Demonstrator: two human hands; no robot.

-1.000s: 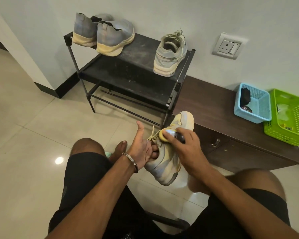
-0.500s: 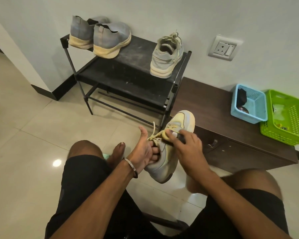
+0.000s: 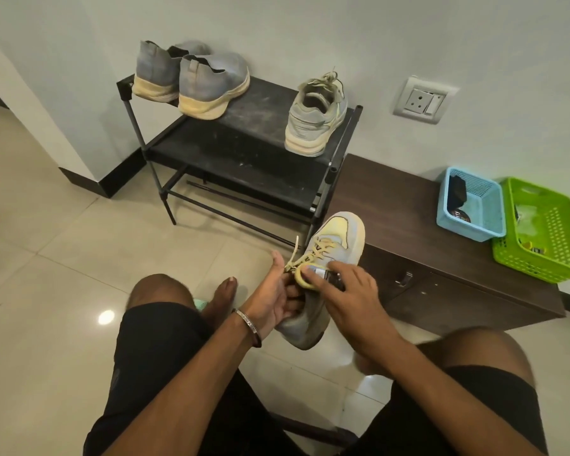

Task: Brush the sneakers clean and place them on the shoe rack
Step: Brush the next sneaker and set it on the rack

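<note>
Two hands work one sneaker [image 3: 326, 258] held above the tiled floor [image 3: 46, 258].
Left hand [image 3: 273, 301] grips its heel end, fingers curled inside the collar; right hand [image 3: 346, 291] pinches a small brush [image 3: 323, 274] on the tongue, toe pointing to 1 o'clock; at 12 o'clock the shoe rack [image 3: 244, 153] carries three shoes; at 2 o'clock a dark cabinet [image 3: 408, 209] bears a blue basket [image 3: 474, 222] and a green basket [image 3: 553, 255].

Landmark: shoe rack [image 3: 244, 149], against the wall.
On its top, left: two shoes [image 3: 211, 83] side by side.
On its top, right: one sneaker [image 3: 316, 120].
Right of it: low tabletop [image 3: 392, 205].
On the tabletop, far right: small basket [image 3: 471, 222], then big basket [image 3: 547, 258], touching.
In front of it: held sneaker [image 3: 329, 258].
</note>
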